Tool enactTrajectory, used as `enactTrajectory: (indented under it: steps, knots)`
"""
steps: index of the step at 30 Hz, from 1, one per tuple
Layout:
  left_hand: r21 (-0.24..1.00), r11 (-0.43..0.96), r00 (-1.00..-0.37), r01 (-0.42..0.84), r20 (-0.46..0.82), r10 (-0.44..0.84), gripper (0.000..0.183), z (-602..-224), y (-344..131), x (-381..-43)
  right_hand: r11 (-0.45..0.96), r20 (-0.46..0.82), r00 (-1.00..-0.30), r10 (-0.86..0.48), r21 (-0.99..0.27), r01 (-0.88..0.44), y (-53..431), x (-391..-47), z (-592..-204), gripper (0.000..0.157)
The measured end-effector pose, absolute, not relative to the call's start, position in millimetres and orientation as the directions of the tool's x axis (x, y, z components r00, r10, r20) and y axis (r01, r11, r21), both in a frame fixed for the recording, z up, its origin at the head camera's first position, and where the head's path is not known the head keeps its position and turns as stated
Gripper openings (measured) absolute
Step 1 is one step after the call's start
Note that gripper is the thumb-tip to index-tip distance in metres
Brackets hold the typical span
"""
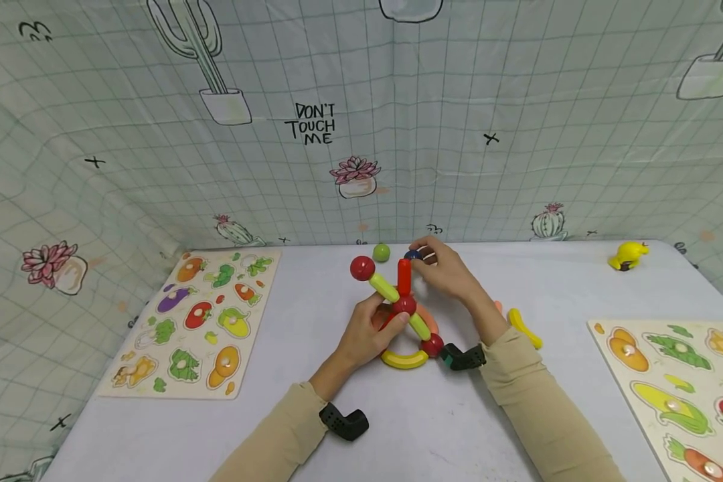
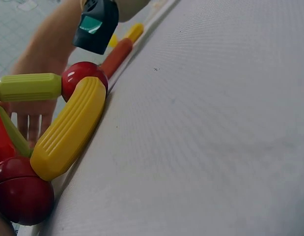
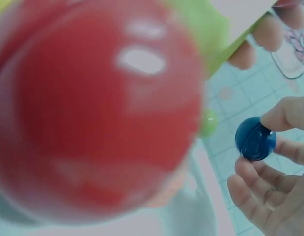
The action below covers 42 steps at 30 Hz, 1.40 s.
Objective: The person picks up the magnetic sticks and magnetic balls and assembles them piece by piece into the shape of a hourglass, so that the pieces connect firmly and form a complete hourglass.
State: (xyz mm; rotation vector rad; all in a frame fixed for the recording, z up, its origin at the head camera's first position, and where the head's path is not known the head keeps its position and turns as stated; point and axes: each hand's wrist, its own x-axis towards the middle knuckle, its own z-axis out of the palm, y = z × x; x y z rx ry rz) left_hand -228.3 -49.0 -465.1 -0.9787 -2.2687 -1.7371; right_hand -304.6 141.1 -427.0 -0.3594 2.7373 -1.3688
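My left hand [image 1: 361, 338] grips a magnetic-style building frame of balls and rods, its thumb near a central red ball [image 1: 405, 304]. From that ball a red rod [image 1: 404, 276] points upward, and a lime rod [image 1: 384, 288] slants to another red ball [image 1: 362, 268]. A second lime rod [image 1: 420, 327] runs down to a low red ball [image 1: 433, 345]. At the base curves a yellow piece [image 2: 70, 130]. Between thumb and fingertips my right hand [image 1: 448, 271] pinches a blue ball [image 3: 255, 139], close beside the red rod's upper end.
A green ball [image 1: 381, 252] sits at the table's back edge. Right of my right forearm lies a yellow curved piece [image 1: 524, 328]. A yellow toy animal [image 1: 628, 256] stands at the back right. Vegetable puzzle boards lie left [image 1: 175, 391] and right [image 1: 638, 325].
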Motion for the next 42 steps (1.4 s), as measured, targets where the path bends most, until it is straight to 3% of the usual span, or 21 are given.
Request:
enactTrajectory:
  steps: [9,42]
  knots:
    - [0.812,0.152,-0.783,0.563,0.466,0.411,0.039,-464,-51,-228,0.421,0.082,-0.96,-0.267,-0.886,-0.193,143,-303,-408,0.034]
    - [0.809,0.165,-0.785,0.564,0.463,0.411,0.036,-467,-49,-230,0.323,0.234,-0.898,-0.371,-0.875,-0.362,148,-288,-379,0.037]
